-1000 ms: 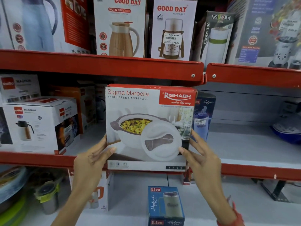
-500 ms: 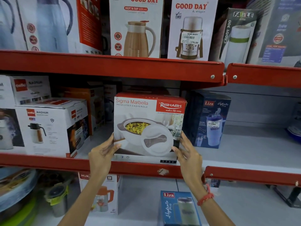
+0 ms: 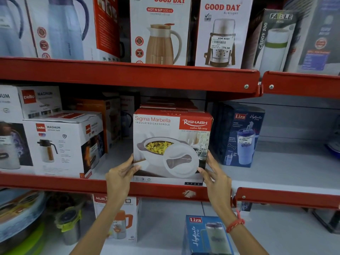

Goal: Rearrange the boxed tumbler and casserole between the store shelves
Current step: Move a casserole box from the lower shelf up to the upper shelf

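The white and red casserole box [image 3: 171, 142] stands on the middle shelf [image 3: 276, 173], front face toward me, with similar boxes behind it. My left hand [image 3: 120, 174] grips its lower left edge and my right hand [image 3: 214, 173] grips its lower right edge. A dark blue Liza tumbler box [image 3: 237, 135] stands on the same shelf just to the right of the casserole box. A second, lighter blue Liza tumbler box [image 3: 207, 236] stands on the lower shelf below my right wrist.
White Cello Magnum flask boxes [image 3: 62, 144] fill the middle shelf's left side. Good Day flask boxes [image 3: 160, 32] line the top shelf above the red shelf rail [image 3: 128, 74]. A Murli jug box [image 3: 119, 219] and plastic containers [image 3: 22, 223] sit on the lower shelf.
Both hands have pushed the casserole box away from me, onto the middle shelf beside the dark blue tumbler box. The view has moved closer to the shelves.
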{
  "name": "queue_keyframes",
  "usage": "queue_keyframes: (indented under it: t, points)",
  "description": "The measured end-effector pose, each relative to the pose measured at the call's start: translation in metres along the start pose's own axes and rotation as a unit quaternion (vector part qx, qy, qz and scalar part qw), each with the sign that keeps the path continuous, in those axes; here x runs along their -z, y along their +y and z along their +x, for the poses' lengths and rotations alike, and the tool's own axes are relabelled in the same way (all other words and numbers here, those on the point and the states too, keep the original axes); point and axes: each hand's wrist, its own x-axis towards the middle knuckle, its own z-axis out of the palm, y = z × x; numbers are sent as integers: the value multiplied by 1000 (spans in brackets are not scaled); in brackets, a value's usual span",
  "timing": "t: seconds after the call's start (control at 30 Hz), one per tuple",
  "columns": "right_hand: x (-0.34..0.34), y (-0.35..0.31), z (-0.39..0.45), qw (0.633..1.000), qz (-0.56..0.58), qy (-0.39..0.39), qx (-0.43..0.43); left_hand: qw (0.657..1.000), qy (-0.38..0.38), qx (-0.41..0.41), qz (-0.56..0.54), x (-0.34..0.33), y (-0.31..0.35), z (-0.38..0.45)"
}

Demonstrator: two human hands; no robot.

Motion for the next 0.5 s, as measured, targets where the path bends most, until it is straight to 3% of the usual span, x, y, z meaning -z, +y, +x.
queue_keyframes:
  t: [0.37,0.5]
  points:
    - [6,-5,-11,999,23,-40,-13,993,-16,-29,110,-3,4,-17]
    - [22,-7,-37,1000,4,0,17,984,18,-126,127,-8,18,-48]
